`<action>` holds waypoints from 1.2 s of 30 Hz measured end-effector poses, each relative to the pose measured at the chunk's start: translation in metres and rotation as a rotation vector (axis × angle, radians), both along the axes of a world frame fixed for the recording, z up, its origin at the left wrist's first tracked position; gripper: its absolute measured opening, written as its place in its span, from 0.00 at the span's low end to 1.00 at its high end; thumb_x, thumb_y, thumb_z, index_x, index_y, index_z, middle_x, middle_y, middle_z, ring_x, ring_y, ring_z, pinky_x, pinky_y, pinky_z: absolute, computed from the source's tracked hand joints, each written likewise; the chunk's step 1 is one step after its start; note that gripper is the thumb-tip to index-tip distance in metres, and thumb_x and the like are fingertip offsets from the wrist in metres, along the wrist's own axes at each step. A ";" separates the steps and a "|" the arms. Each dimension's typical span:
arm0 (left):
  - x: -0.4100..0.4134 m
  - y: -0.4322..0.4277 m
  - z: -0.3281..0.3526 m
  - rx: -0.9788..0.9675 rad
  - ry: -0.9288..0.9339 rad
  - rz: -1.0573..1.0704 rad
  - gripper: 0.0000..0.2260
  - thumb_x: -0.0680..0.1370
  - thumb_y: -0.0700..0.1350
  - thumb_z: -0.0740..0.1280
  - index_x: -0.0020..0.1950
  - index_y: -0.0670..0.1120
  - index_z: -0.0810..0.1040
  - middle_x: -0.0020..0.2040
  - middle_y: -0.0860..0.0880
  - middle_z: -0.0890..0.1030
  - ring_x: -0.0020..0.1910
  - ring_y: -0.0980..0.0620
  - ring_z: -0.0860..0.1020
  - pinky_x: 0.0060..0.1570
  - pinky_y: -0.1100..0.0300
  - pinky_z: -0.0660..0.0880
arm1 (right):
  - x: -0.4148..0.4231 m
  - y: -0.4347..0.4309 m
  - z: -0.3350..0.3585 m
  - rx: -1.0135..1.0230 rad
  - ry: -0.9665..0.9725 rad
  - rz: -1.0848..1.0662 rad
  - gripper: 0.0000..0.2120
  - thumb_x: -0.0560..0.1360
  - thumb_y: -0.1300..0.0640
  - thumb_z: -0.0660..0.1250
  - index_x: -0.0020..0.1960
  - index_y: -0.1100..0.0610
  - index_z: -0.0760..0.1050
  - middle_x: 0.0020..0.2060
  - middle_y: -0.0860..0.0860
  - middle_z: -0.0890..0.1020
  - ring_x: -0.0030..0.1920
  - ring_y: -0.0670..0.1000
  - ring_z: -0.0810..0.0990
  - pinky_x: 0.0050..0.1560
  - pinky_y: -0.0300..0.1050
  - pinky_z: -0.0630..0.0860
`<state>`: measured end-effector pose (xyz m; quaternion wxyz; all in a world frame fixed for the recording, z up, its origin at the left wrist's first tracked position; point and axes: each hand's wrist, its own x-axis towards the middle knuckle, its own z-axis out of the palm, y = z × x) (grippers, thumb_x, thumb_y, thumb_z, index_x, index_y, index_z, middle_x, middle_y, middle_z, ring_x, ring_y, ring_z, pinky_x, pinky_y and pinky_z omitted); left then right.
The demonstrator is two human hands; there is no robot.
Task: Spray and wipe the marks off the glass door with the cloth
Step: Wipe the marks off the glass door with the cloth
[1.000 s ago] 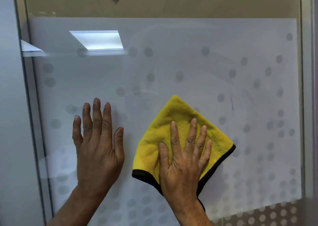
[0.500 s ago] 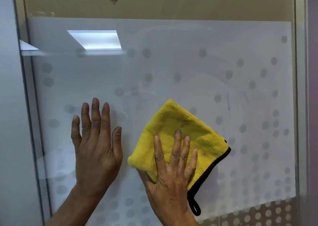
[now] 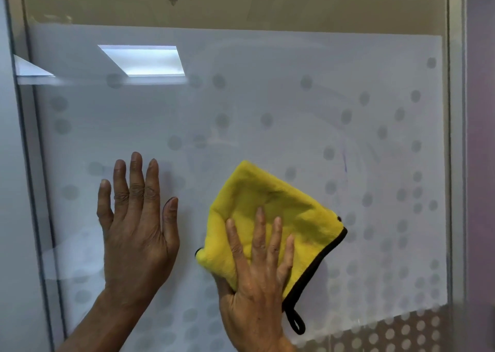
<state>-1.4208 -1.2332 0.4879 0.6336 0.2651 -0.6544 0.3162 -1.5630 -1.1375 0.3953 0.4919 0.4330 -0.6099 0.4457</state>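
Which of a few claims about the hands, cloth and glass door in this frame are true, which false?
1. The right hand holds the yellow microfibre cloth with black edging against the frosted dotted glass door. True.
2. The left hand grips a spray bottle. False: it lies flat on the glass, fingers straight, holding nothing.
3. A faint purple mark shows on the glass, up and right of the cloth. True.
4. The cloth's black loop sticks up from its top corner. False: it hangs at the bottom, beside the right wrist.
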 end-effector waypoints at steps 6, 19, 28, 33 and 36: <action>0.002 0.001 0.001 0.017 0.001 0.007 0.27 0.88 0.53 0.50 0.85 0.40 0.58 0.86 0.40 0.56 0.87 0.42 0.51 0.84 0.41 0.48 | -0.021 0.006 -0.035 -0.084 -0.065 -0.048 0.32 0.82 0.35 0.54 0.83 0.43 0.57 0.84 0.54 0.57 0.82 0.65 0.59 0.78 0.69 0.58; 0.000 0.001 0.001 0.016 0.003 0.029 0.28 0.88 0.54 0.51 0.85 0.41 0.57 0.86 0.41 0.56 0.87 0.42 0.52 0.85 0.42 0.48 | -0.112 0.043 0.087 -0.370 -0.427 0.025 0.30 0.82 0.37 0.56 0.79 0.50 0.69 0.84 0.59 0.58 0.83 0.66 0.54 0.80 0.70 0.51; -0.002 0.002 0.000 0.035 0.006 0.036 0.28 0.88 0.54 0.50 0.85 0.40 0.58 0.86 0.41 0.57 0.86 0.41 0.54 0.84 0.40 0.50 | -0.083 0.033 0.188 -0.271 -0.271 0.037 0.29 0.81 0.34 0.56 0.80 0.43 0.67 0.85 0.55 0.56 0.84 0.64 0.52 0.81 0.67 0.48; -0.002 0.000 -0.001 0.018 0.011 0.051 0.28 0.88 0.53 0.50 0.85 0.41 0.58 0.86 0.41 0.57 0.86 0.41 0.53 0.83 0.39 0.51 | -0.048 0.018 0.190 -0.173 -0.059 0.075 0.29 0.82 0.34 0.55 0.80 0.42 0.67 0.84 0.54 0.59 0.84 0.64 0.53 0.80 0.69 0.49; -0.008 0.004 -0.002 0.033 0.061 0.039 0.27 0.88 0.52 0.50 0.84 0.41 0.59 0.85 0.40 0.59 0.86 0.40 0.54 0.83 0.38 0.52 | -0.028 0.012 0.166 -0.121 0.014 0.129 0.29 0.82 0.34 0.55 0.80 0.43 0.67 0.84 0.53 0.60 0.84 0.64 0.52 0.80 0.71 0.50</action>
